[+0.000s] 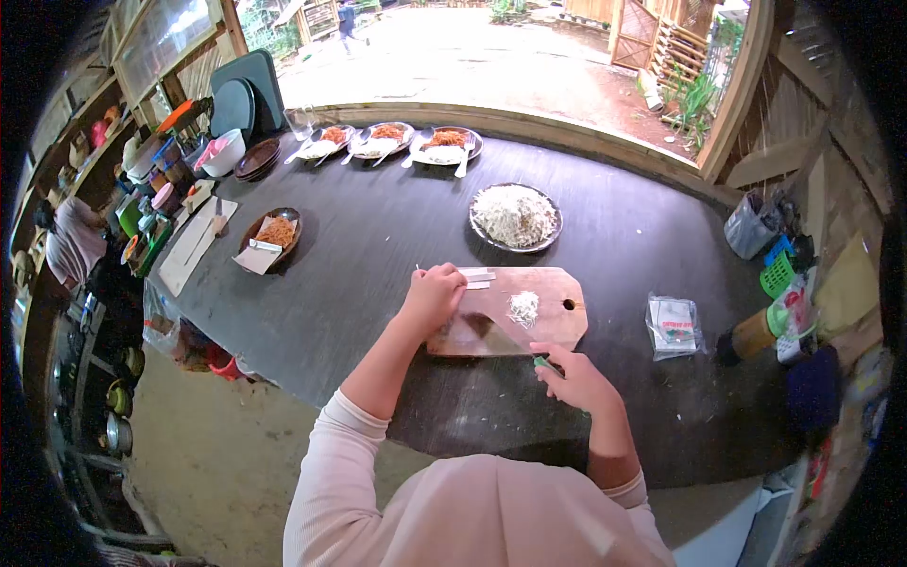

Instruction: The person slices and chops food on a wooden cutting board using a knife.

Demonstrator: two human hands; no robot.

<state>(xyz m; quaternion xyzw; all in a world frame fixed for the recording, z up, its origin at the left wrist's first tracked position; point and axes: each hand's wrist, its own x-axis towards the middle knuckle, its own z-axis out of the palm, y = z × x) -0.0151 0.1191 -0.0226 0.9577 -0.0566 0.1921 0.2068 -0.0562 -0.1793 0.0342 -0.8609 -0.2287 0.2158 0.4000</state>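
Note:
A wooden cutting board [557,326] with a hole near its right end lies in front of me. My left hand [435,298] is closed over its left side, fingers pressed on several pale white strips [480,276] of food. My right hand [578,380] grips a green-handled knife [545,365] at the board's front edge, its blade pointing left across the wood. A small heap of fine white shreds [523,308] rests right of the strips. Behind the board, a round dark-rimmed plate carries a large white mound of shreds [515,214].
Several plates of orange and white food [444,144] line the back edge; another bowl [269,241] sits at left. A plastic-wrapped packet [674,326] lies right of the board. Jars and baskets [777,276] crowd the right end. Another person [76,241] is at far left.

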